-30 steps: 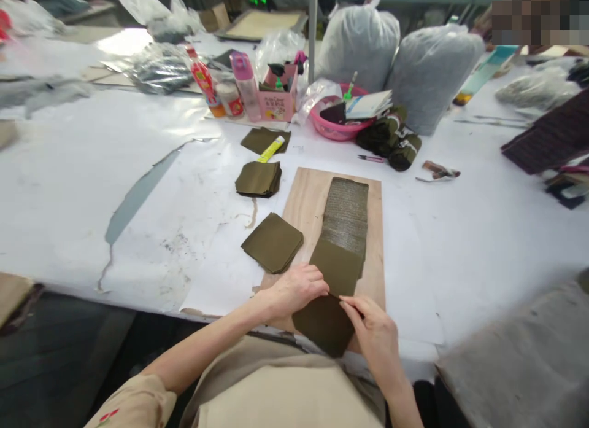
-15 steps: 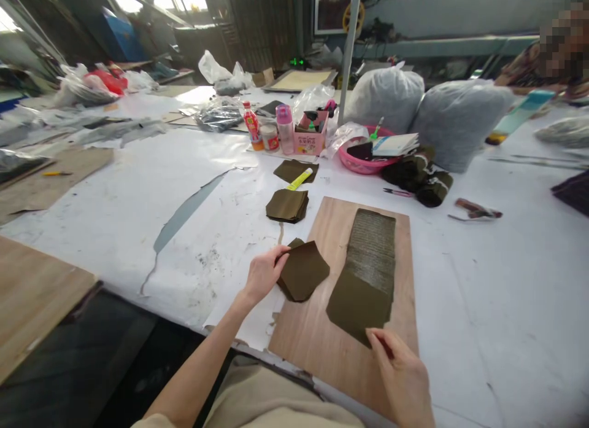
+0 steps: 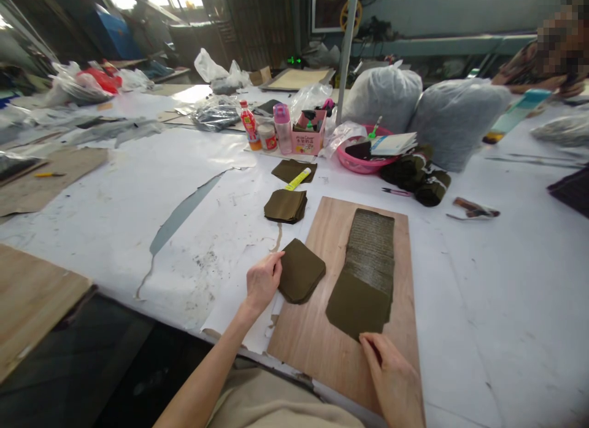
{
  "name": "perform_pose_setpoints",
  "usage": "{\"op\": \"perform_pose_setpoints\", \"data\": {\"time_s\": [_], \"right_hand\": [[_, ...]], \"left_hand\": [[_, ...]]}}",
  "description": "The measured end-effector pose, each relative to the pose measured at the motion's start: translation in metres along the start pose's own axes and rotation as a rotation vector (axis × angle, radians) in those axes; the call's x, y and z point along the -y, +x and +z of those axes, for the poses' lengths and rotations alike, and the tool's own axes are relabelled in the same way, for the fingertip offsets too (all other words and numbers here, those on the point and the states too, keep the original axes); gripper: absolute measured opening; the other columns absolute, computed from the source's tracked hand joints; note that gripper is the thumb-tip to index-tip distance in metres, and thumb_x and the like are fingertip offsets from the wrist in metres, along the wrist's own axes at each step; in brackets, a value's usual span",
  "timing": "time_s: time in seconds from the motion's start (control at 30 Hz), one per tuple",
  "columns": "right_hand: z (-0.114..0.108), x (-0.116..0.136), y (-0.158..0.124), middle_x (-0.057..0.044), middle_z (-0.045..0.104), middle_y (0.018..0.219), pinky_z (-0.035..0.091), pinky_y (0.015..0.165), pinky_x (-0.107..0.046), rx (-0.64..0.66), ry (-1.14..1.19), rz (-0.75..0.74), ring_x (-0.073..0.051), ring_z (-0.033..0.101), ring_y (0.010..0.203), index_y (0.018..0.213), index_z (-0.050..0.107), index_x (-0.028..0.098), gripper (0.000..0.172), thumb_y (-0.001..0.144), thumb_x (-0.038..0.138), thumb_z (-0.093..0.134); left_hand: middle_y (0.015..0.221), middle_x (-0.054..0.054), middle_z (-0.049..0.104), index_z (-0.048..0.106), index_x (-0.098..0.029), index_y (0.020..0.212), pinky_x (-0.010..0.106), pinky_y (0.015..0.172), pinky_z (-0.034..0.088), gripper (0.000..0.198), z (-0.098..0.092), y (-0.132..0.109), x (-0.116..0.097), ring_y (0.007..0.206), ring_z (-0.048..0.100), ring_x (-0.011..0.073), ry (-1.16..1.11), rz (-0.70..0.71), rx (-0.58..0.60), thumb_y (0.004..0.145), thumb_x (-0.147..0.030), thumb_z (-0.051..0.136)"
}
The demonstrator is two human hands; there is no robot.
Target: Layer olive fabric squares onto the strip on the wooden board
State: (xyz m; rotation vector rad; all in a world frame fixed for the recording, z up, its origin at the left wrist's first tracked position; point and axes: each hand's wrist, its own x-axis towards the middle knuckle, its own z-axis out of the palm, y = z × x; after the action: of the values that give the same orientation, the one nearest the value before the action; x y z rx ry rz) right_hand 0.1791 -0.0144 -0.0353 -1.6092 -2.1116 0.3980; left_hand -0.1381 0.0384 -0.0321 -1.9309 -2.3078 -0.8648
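My left hand (image 3: 264, 282) is closed, thumb and finger pinching the left corner of a stack of dark olive fabric pieces (image 3: 302, 272). That stack lies across the left edge of a wooden board (image 3: 313, 345). On the board, a row of overlapping olive pieces (image 3: 359, 305) runs away from me, the far ones showing only narrow, shiny strips. My right hand (image 3: 390, 369) is closed too, its fingertips pinching the near corner of the closest piece in that row.
Beyond the board are another fabric stack (image 3: 285, 206), a yellow tube (image 3: 299, 179) lying on further pieces, a pink basket (image 3: 363, 164), dark rolled bundles (image 3: 432, 188) and small snips (image 3: 396, 191). Stuffed plastic bags (image 3: 460, 121) stand behind. A person (image 3: 543, 66) is at the far right.
The top piece at my left hand was turned out of line with its stack and now lies flush with it. My right hand has shifted slightly left, still at the near corner.
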Motion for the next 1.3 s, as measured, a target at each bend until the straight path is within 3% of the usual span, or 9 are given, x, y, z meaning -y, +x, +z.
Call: {"op": "perform_pose_setpoints", "data": {"time_s": [0.13,0.23,0.4,0.53,0.67,0.77,0.97,1.13,1.3], "right_hand": [[0.001,0.002,0.0,-0.001,0.072,0.086,0.05,0.062,-0.027,-0.037,-0.009,-0.025,-0.016,0.069,0.069,0.089,0.066,0.025,0.044,0.1,0.051,0.032],[0.001,0.008,0.004,-0.005,0.07,0.093,0.051,0.072,-0.032,-0.109,-0.076,-0.053,-0.02,0.067,0.08,0.095,0.067,0.023,0.038,0.099,0.047,0.037],[0.006,0.022,0.013,-0.009,0.067,0.109,0.05,0.085,-0.039,-0.075,-0.125,-0.115,-0.025,0.06,0.101,0.114,0.064,0.021,0.028,0.096,0.037,0.05],[0.014,0.026,0.015,-0.007,0.068,0.104,0.05,0.083,-0.037,-0.096,-0.098,-0.101,-0.023,0.059,0.098,0.101,0.068,0.022,0.017,0.095,0.025,0.052],[0.012,0.027,0.016,-0.004,0.068,0.096,0.05,0.082,-0.033,-0.088,0.027,-0.05,-0.019,0.059,0.092,0.089,0.068,0.023,0.017,0.095,0.022,0.052],[0.006,0.027,0.019,-0.004,0.069,0.096,0.05,0.084,-0.033,-0.068,0.142,0.014,-0.019,0.059,0.094,0.092,0.067,0.022,0.015,0.094,0.021,0.052],[-0.002,0.024,0.023,-0.005,0.071,0.095,0.049,0.085,-0.035,-0.037,0.257,0.112,-0.02,0.061,0.092,0.091,0.067,0.021,0.017,0.092,0.021,0.05],[-0.003,0.021,0.024,-0.004,0.07,0.089,0.048,0.078,-0.032,-0.008,0.273,0.176,-0.019,0.061,0.086,0.087,0.067,0.021,0.019,0.093,0.027,0.05],[-0.001,0.026,0.02,-0.005,0.068,0.096,0.046,0.083,-0.034,0.072,0.208,0.065,-0.02,0.059,0.091,0.095,0.066,0.022,0.017,0.092,0.036,0.056]], "left_hand": [[0.091,0.003,0.07,0.065,-0.019,0.108,0.027,0.074,0.049,0.022,0.002,-0.001,0.0,0.083,0.066,0.0172,0.074,0.032,0.032,0.095,-0.018,0.047],[0.086,0.006,0.065,0.067,-0.019,0.103,0.029,0.071,0.047,0.021,0.001,-0.001,-0.002,0.082,0.062,0.0198,0.137,0.054,0.04,0.095,-0.022,0.048],[0.112,0.012,0.061,0.07,-0.019,0.096,0.04,0.081,0.045,0.015,-0.005,0.001,-0.008,0.103,0.056,0.0295,0.301,0.146,-0.038,0.089,-0.024,0.058],[0.112,0.012,0.06,0.069,-0.019,0.1,0.042,0.088,0.045,0.016,-0.011,0.001,-0.022,0.111,0.054,0.0299,0.205,0.256,-0.099,0.09,-0.02,0.057],[0.101,0.007,0.063,0.067,-0.018,0.102,0.036,0.089,0.047,0.017,-0.008,-0.009,-0.049,0.104,0.057,0.0224,-0.059,0.487,0.087,0.093,-0.016,0.052],[0.097,0.006,0.065,0.065,-0.018,0.103,0.035,0.085,0.048,0.019,-0.003,-0.019,-0.068,0.101,0.058,0.0211,-0.146,0.598,0.205,0.096,-0.016,0.048],[0.097,0.007,0.066,0.065,-0.017,0.106,0.034,0.084,0.05,0.022,0.001,-0.032,-0.079,0.099,0.058,0.0202,-0.21,0.606,0.25,0.096,-0.013,0.046],[0.099,0.006,0.066,0.066,-0.019,0.102,0.034,0.087,0.049,0.02,0.005,-0.037,-0.082,0.101,0.058,0.0195,-0.212,0.659,0.256,0.096,-0.015,0.047],[0.099,0.005,0.066,0.066,-0.018,0.095,0.032,0.086,0.048,0.016,0.012,-0.043,-0.092,0.097,0.059,0.0186,-0.195,0.708,0.305,0.097,-0.022,0.051]]}}
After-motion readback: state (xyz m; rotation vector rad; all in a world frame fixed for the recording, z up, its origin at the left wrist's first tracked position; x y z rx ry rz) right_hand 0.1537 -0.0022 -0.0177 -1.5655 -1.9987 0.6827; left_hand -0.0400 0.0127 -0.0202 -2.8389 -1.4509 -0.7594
